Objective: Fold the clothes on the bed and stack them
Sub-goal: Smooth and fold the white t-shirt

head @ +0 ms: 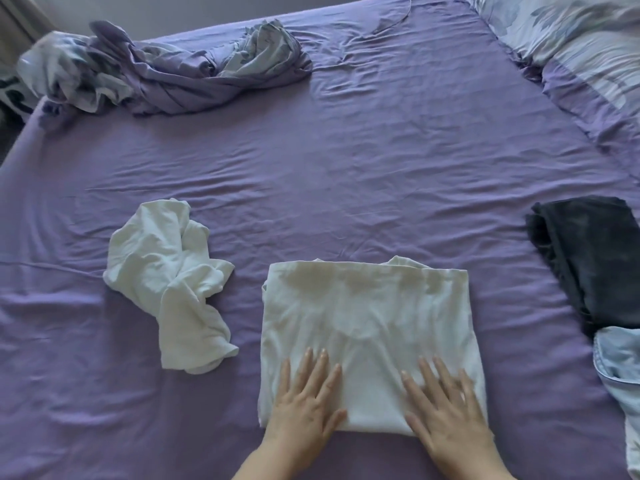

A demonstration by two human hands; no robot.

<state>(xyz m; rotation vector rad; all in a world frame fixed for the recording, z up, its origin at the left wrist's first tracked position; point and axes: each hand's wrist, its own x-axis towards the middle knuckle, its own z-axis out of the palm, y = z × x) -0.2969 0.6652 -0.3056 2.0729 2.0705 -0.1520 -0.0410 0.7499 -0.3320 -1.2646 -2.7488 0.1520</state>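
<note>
A white shirt (367, 313) lies folded into a rough rectangle on the purple bed sheet (346, 168), near the front edge. My left hand (306, 400) presses flat on its near left part, fingers straight and spread. On the shirt's near right part my right hand (446, 410) lies flat in the same way. A crumpled white garment (173, 282) lies unfolded to the left of the shirt. At the right edge a folded dark garment (592, 258) rests on the sheet, with a light blue denim piece (620, 368) just in front of it.
A bunched purple and floral duvet (162, 71) lies at the far left of the bed. Floral pillows (571, 32) sit at the far right corner. The bed's left edge drops off beside a dark patterned floor area.
</note>
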